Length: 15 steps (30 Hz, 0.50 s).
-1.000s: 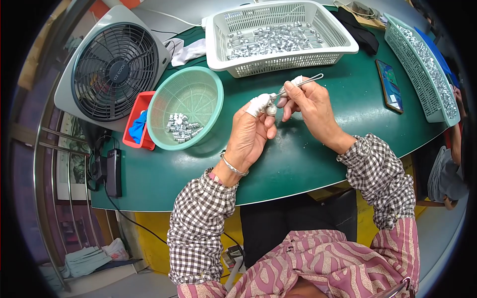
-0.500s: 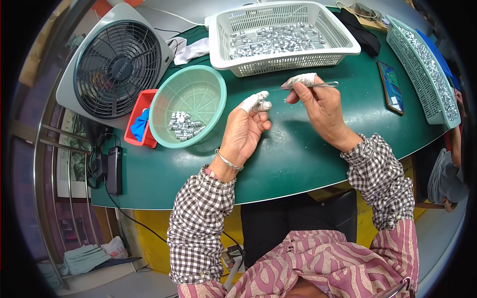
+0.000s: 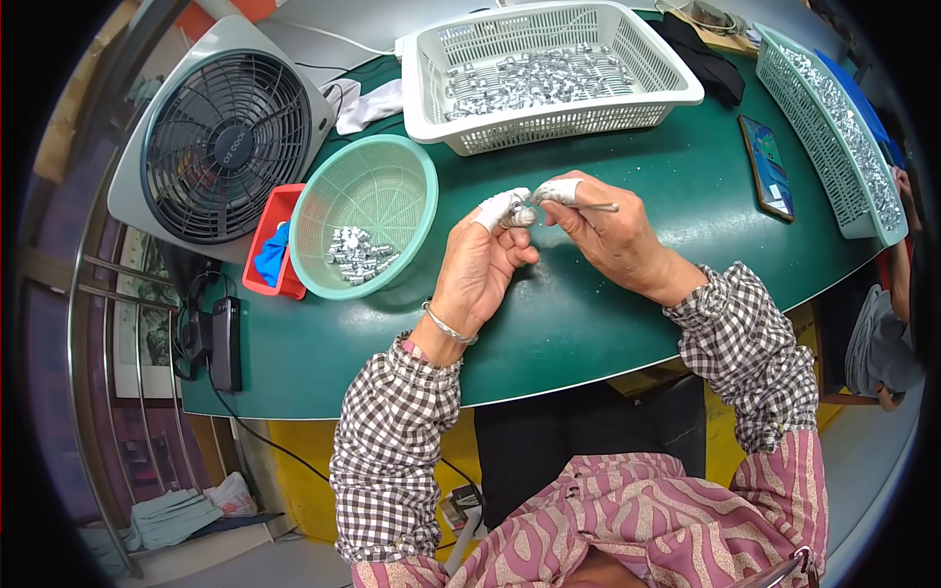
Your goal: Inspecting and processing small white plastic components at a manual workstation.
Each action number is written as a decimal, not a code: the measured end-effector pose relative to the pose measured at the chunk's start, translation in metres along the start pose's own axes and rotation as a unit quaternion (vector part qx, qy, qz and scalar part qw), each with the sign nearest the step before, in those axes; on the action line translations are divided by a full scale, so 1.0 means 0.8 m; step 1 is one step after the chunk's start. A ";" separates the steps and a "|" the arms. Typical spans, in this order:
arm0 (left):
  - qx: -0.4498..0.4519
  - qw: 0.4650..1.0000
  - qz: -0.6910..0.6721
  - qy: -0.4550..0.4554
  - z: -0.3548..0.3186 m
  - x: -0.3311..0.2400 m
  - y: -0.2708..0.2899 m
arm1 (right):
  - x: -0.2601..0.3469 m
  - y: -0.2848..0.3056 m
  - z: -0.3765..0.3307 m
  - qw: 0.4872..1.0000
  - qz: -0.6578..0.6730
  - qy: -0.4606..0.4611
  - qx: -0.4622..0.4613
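My left hand [image 3: 477, 263], white tape around its fingertips, pinches a small silvery metal fitting [image 3: 520, 211] above the green table. Facing it, my right hand [image 3: 619, 233] is closed on a thin metal pick [image 3: 600, 207], whose shaft sticks out past the knuckles. The pick's tip end is at the fitting; whether the two touch is too small to tell. Left of my hands stands a round pale green basket [image 3: 428, 176] with a small heap of similar metal fittings [image 3: 359, 257]. Beyond my hands a white rectangular basket [image 3: 549, 132] holds many more.
A fan [image 3: 230, 147] stands at the far left, beside a red bin [image 3: 286, 204] with a blue cloth [image 3: 273, 257]. On the right lie a phone [image 3: 767, 167] and a long pale green basket [image 3: 823, 147] of metal parts. Another person's arm [image 3: 900, 279] shows at the right edge.
My right hand has moved left and slightly down, bringing the pick up to the fitting in my left hand. My left hand has hardly moved; the view has shifted slightly.
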<state>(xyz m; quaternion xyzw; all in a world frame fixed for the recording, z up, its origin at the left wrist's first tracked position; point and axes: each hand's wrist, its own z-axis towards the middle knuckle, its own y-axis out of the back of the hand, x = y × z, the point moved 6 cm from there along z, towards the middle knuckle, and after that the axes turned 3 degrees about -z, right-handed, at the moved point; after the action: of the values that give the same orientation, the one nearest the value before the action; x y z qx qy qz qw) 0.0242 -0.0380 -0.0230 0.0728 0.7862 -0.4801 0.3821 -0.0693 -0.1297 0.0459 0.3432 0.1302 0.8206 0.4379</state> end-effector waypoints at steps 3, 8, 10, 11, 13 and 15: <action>0.004 0.999 0.040 -0.005 -0.003 -0.001 -0.003 | 0.005 -0.003 0.001 0.998 -0.046 0.029 0.007; 0.009 0.996 0.092 0.005 -0.008 -0.003 -0.005 | -0.029 -0.003 0.001 0.975 0.116 -0.182 0.053; 0.012 0.996 0.089 0.013 -0.009 -0.004 -0.010 | -0.033 0.000 0.002 0.968 0.151 -0.200 0.030; 0.009 0.996 0.085 -0.001 -0.009 -0.007 -0.011 | -0.035 0.001 0.002 0.958 0.187 -0.216 0.008; 0.002 0.997 0.076 -0.030 -0.009 -0.014 -0.013 | -0.039 0.005 0.003 0.947 0.223 -0.232 -0.015; -0.006 0.988 0.148 -0.047 -0.011 -0.023 -0.014 | -0.046 0.019 0.004 0.929 0.248 -0.265 -0.067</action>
<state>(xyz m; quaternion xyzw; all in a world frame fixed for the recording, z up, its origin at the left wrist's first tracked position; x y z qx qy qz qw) 0.0270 -0.0323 -0.0002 0.1632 0.7511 -0.4161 0.4859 -0.0624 -0.1682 0.0397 0.5396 -0.1350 0.7889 0.2613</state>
